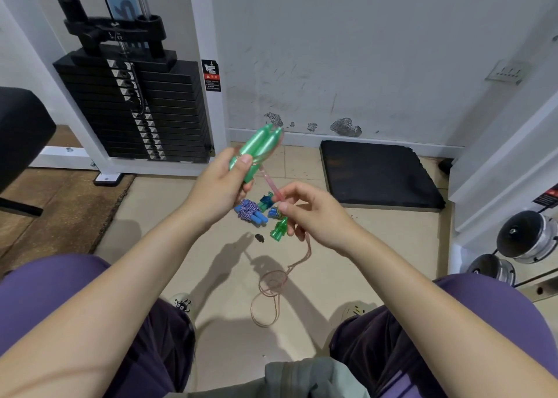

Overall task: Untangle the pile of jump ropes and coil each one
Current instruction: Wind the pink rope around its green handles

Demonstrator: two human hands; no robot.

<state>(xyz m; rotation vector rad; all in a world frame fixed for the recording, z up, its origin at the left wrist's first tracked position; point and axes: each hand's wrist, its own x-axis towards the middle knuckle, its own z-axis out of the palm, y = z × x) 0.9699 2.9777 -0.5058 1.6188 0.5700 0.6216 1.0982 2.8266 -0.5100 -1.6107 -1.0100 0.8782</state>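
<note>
- The left hand [222, 183] grips 2 green jump-rope handles [259, 150] side by side, fingers curled round their lower ends, with the tapered tips pointing up and away toward the wall.
- A thin pink rope [269, 183] runs from the bottom of the handles down to the right hand [311, 213], which pinches it between thumb and fingertips.
- The 2 hands are held apart above the floor, the right one lower and nearer the person.
- Below the right hand the pink rope hangs down and lies in loose loops on the beige tiled floor [377, 246], between the person's knees.
- On the floor beyond the hands lies a coiled blue-handled jump rope [250, 212], its blue-and-white cord wound round the handles.
- Just beside it, on the right, lies a bundle with green translucent handles [279, 230] and blue parts; how its cord is wound cannot be told.
- A small dark object [259, 238] lies near these on the tile.
- A black weight stack [133, 107] stands at the back left, a black mat [380, 177] lies by the wall, and dumbbells [525, 237] sit at the right.
</note>
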